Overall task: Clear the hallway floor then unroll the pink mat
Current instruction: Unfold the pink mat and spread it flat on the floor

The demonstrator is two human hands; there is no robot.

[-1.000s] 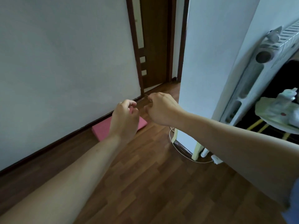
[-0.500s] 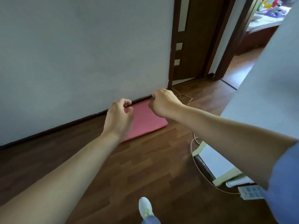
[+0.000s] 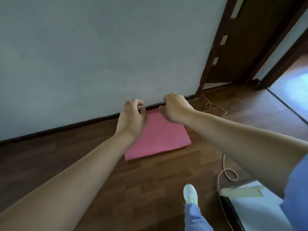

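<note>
- Head view: our pink mat (image 3: 160, 139) lies flat, not unrolled, on the floor (image 3: 83, 155) against the baseboard (image 3: 66, 126).
- Our left hand (image 3: 133, 117) and right hand (image 3: 175, 108) hover over its far edge with fingers curled. We can't tell if they're pinching something thin.
- A white cord (image 3: 223, 174) loops nearby, so the clearing looks unfinished.

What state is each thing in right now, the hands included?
pink mat: not yet unrolled, flat on floor by the baseboard.
white cord: loose, looped on floor.
left hand: fingers curled; grip unclear.
right hand: fingers curled; grip unclear.
</note>
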